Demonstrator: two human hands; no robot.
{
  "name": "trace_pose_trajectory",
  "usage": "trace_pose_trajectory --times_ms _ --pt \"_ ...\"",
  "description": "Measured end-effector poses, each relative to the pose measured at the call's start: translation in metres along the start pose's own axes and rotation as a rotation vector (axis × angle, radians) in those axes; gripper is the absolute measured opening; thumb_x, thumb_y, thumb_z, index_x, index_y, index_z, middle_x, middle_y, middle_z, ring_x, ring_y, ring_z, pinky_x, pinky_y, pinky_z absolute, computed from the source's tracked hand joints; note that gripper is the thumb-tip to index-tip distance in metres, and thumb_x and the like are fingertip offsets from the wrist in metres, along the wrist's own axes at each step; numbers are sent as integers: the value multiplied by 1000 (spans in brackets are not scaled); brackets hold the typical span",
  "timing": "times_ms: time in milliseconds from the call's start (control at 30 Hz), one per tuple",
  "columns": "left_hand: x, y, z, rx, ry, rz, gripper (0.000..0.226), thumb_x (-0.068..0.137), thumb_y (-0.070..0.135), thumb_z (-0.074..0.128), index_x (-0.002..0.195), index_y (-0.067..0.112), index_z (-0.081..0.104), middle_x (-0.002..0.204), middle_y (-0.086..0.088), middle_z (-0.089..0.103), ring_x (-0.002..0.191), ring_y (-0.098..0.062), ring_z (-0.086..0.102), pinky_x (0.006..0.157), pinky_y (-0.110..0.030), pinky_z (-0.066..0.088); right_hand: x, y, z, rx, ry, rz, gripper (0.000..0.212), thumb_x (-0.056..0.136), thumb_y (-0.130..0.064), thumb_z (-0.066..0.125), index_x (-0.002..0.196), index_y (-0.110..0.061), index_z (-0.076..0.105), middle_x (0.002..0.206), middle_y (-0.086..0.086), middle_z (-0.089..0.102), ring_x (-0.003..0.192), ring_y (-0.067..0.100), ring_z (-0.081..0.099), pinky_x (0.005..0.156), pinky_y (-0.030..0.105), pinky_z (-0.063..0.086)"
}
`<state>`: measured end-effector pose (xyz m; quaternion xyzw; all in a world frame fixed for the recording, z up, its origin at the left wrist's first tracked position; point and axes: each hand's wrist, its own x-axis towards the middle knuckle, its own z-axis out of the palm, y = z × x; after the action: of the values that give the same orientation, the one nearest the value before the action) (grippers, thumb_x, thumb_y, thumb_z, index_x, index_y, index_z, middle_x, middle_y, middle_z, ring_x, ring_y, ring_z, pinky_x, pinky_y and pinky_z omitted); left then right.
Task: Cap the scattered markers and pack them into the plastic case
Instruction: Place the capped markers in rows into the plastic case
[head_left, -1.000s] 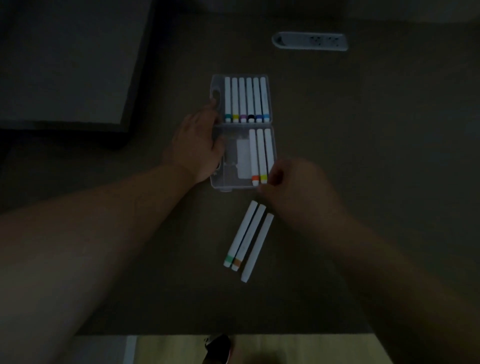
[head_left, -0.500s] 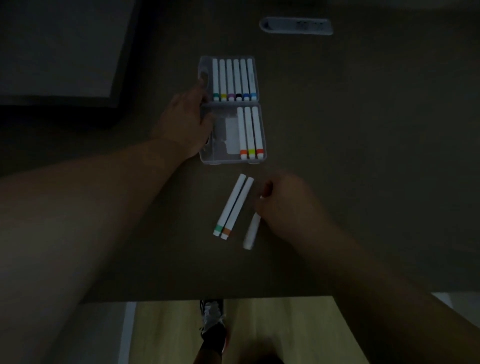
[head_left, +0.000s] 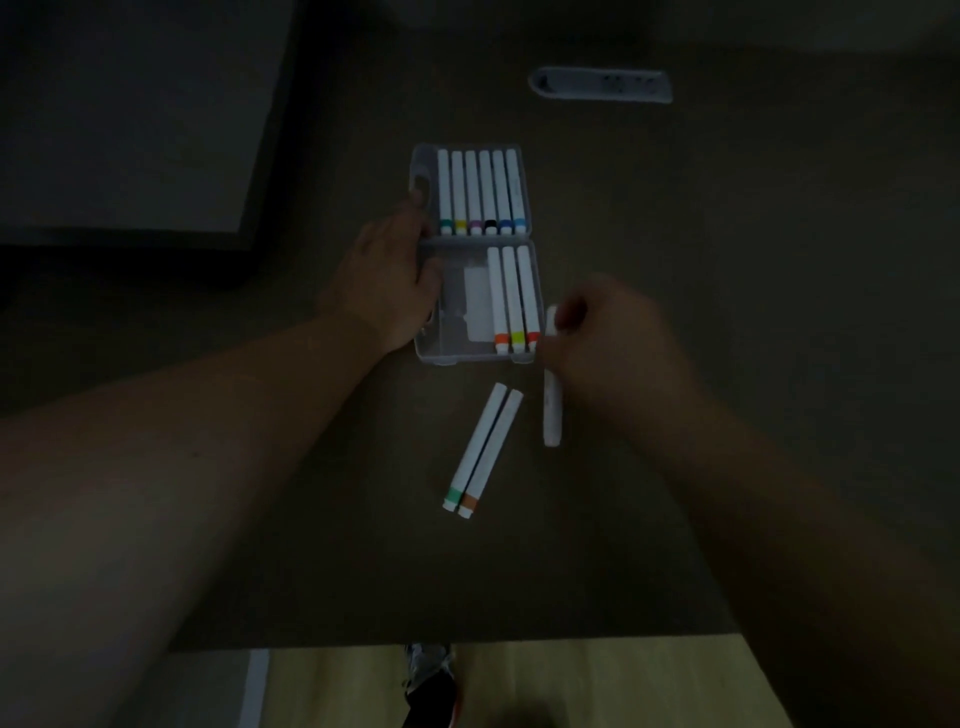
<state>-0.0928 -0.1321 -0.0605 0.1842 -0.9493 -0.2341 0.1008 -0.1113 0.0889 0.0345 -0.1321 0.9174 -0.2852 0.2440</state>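
The clear plastic case (head_left: 452, 353) lies open on the dark table. Its far half holds several capped white markers (head_left: 478, 192). Its near half holds three markers (head_left: 513, 299) with orange, yellow and red bands. My left hand (head_left: 387, 283) rests flat against the case's left side. My right hand (head_left: 618, 338) grips a white marker (head_left: 551, 410) just right of the case's near corner, held roughly upright in the image. Two capped markers (head_left: 485, 449), banded green and orange, lie side by side on the table in front of the case.
A white power strip (head_left: 600, 85) lies at the far side of the table. A dark-framed board (head_left: 130, 119) sits at the far left. The table's near edge (head_left: 467, 642) shows wooden floor and a shoe below it.
My right hand left the case, reached down to the third loose marker, picked it up and carried it up beside the case's right near corner. My left hand stayed on the case.
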Motion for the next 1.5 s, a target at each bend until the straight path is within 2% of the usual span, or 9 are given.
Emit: trace_pose_trajectory --times_ms 100,233,367,600,1033,1233,1367,1433,1500 --pt "0 -2 1 -7 -5 13 46 96 39 51 139 24 44 138 1 54 128 -17 49 104 -44 48 28 -19 -1 -11 25 -116 23 88 -22 68 106 -24 54 93 -8 53 89 9 57 80 32 54" --pt "2 -5 1 -7 6 34 44 96 39 50 137 21 46 135 1 56 125 -15 51 102 -42 48 67 -42 9 -138 36 -205 24 85 -19 70 107 -15 60 99 2 59 93 18 61 81 36 56" --pt "3 -5 3 -20 11 39 47 96 38 51 140 21 44 144 1 50 131 -14 46 108 -40 44 91 -48 24 -236 19 -222 25 85 -18 71 107 -11 61 105 6 61 96 20 61 75 28 49" --pt "5 -9 4 -6 -37 34 54 95 43 48 144 21 41 153 0 41 138 -17 40 113 -44 39 103 -49 33 -349 4 -221 34 90 -18 66 123 -10 58 118 9 63 110 24 62 84 28 49" --pt "5 -9 2 -14 -48 40 52 94 41 51 141 19 44 144 0 49 133 -16 45 109 -45 43 113 -49 33 -383 -124 -196 56 91 -16 68 142 -10 46 138 12 54 127 27 52 103 35 43" --pt "5 -9 2 -13 -34 24 50 95 42 50 140 22 45 144 3 49 132 -14 45 107 -45 45 108 -46 33 -306 -74 -221 42 88 -21 70 127 -10 57 120 8 63 114 23 61 89 30 49" --pt "4 -5 0 -24 -20 35 44 94 41 50 135 22 48 140 2 53 129 -13 49 106 -43 46 94 -40 9 -95 -59 -136 21 91 -31 65 108 -20 61 93 -5 59 89 11 63 70 26 51" --pt "4 -4 -1 -29 -22 34 44 94 41 49 134 22 49 139 3 53 128 -13 49 104 -42 47 74 -30 -5 -38 -43 -114 7 92 -32 63 94 -27 58 90 -6 59 80 4 58 64 22 47" --pt "3 -3 -1 -31 -19 37 39 95 40 50 130 24 51 140 2 53 128 -14 49 104 -41 47 48 -19 -10 4 -74 -99 12 92 -31 62 85 -32 53 88 -8 59 79 1 57 62 19 43"
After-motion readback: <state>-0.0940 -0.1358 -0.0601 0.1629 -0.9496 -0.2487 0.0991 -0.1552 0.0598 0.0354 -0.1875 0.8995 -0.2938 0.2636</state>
